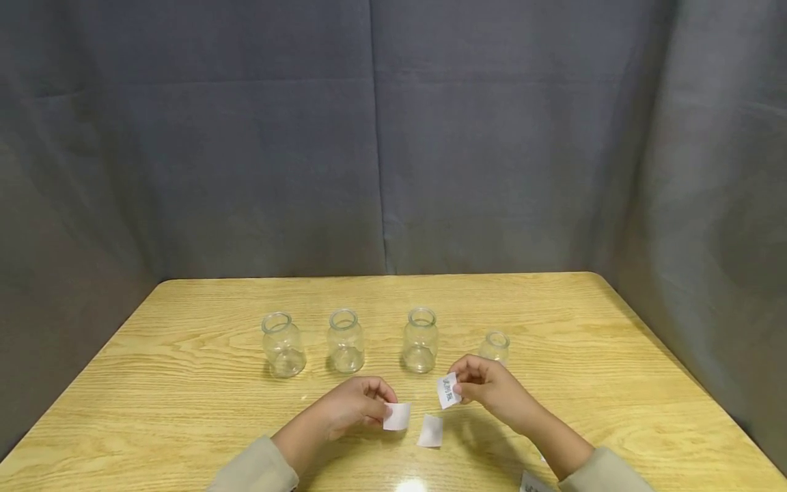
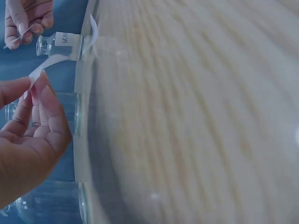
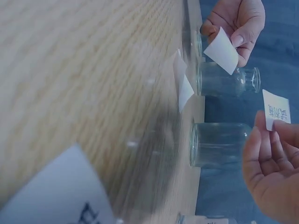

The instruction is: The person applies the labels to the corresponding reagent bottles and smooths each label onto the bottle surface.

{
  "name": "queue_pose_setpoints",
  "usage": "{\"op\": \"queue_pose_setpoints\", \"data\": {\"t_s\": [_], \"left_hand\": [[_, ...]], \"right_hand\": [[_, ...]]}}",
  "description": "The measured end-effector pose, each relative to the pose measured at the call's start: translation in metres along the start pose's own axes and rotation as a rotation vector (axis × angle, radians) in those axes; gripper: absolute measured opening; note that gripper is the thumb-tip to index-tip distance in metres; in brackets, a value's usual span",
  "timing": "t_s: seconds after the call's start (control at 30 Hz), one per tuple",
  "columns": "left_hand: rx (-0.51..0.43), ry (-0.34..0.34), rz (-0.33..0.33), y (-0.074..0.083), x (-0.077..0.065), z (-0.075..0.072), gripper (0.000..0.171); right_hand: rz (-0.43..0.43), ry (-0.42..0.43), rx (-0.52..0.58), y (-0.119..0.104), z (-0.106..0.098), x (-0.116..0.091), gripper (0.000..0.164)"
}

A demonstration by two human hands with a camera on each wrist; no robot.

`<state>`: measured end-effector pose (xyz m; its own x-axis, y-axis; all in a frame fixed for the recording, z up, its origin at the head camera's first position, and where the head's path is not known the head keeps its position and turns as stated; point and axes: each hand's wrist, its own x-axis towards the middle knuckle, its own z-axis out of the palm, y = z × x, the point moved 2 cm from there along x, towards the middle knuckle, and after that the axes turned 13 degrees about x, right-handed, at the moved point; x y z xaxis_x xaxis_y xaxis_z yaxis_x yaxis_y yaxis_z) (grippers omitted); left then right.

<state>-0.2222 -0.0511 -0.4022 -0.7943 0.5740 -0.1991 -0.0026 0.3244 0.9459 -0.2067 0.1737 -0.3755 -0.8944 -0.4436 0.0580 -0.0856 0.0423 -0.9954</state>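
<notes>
Left hand point(image 1: 353, 408) is pinching a plain-faced slip point(image 1: 399, 416); right hand point(image 1: 494, 391) is pinching a lettered slip point(image 1: 447, 393).
Both are hovering above the worktop point(image 1: 203, 383), a loose slip point(image 1: 431, 432) lying between them. Three glass jars point(image 1: 346, 345) are standing behind; the right hand is partly hiding a smaller jar point(image 1: 494, 346). A printed slip point(image 1: 531, 484) is showing beside the right sleeve point(image 1: 605, 473).

A row of jars point(image 1: 346, 345) bars the middle of the table point(image 1: 166, 383); passage is broad beyond its left and right ends, tightest between the left two. The right hand point(image 1: 492, 391) obstructs the rightmost jar's near side.
</notes>
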Motion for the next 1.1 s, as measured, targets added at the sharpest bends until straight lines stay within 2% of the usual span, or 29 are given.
{"op": "queue_pose_setpoints", "data": {"t_s": [0.33,0.5,0.87,1.0,1.1], "left_hand": [[0.058,0.002,-0.017,-0.008,-0.006,-0.008,0.017],[0.066,0.035,-0.016,-0.007,-0.004,-0.009,0.019],[0.013,0.094,0.045,0.008,0.012,0.003,0.021],[-0.001,0.122,0.060,0.011,0.016,0.007,0.019],[0.008,0.152,0.059,0.012,0.020,0.009,0.016]], "right_hand": [[0.012,0.009,-0.002,0.004,0.013,0.017,0.021],[-0.005,-0.002,-0.047,0.005,0.020,0.022,0.022],[-0.038,-0.012,-0.104,0.005,0.029,0.030,0.021],[-0.047,0.006,-0.109,0.005,0.029,0.031,0.020],[-0.048,0.055,-0.129,0.005,0.027,0.031,0.019]]}}
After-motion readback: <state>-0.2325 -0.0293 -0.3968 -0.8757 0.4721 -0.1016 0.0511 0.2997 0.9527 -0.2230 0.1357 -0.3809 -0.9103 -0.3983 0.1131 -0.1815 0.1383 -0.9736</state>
